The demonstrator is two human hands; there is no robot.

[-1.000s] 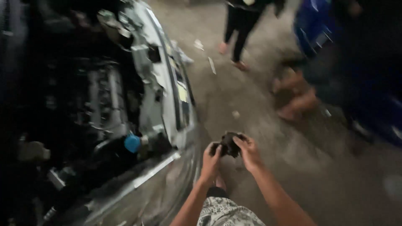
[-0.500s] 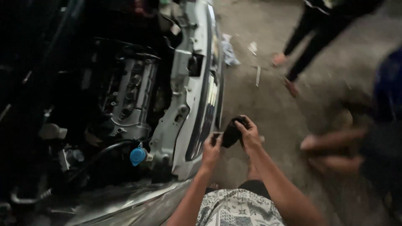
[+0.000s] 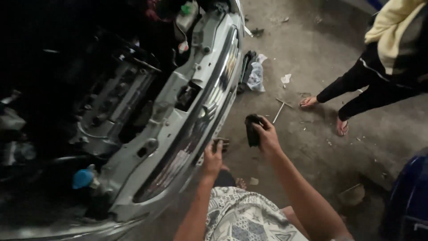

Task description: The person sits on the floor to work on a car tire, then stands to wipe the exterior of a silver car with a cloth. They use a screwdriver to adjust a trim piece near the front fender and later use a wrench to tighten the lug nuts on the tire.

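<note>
My right hand (image 3: 269, 136) grips a small black block-shaped part (image 3: 253, 130), held upright above the concrete floor. My left hand (image 3: 213, 156) holds a smaller dark flat piece (image 3: 220, 143) close to the silver front panel (image 3: 191, 129) of a car. The two hands are a little apart, both just right of the car's nose. To the left lies the open engine bay (image 3: 111, 98), dark, with a blue cap (image 3: 83, 178) low down.
Another person stands at the upper right, feet (image 3: 309, 102) in sandals on the concrete. A long metal tool (image 3: 279, 111) lies on the floor near them. A crumpled plastic bag (image 3: 256, 74) and a dark object sit by the car's front. A blue object (image 3: 408, 201) is at the right edge.
My hands have drawn apart: the dark thing they held together is now two pieces, one in each hand. The view has swung left and nearer to the car.
</note>
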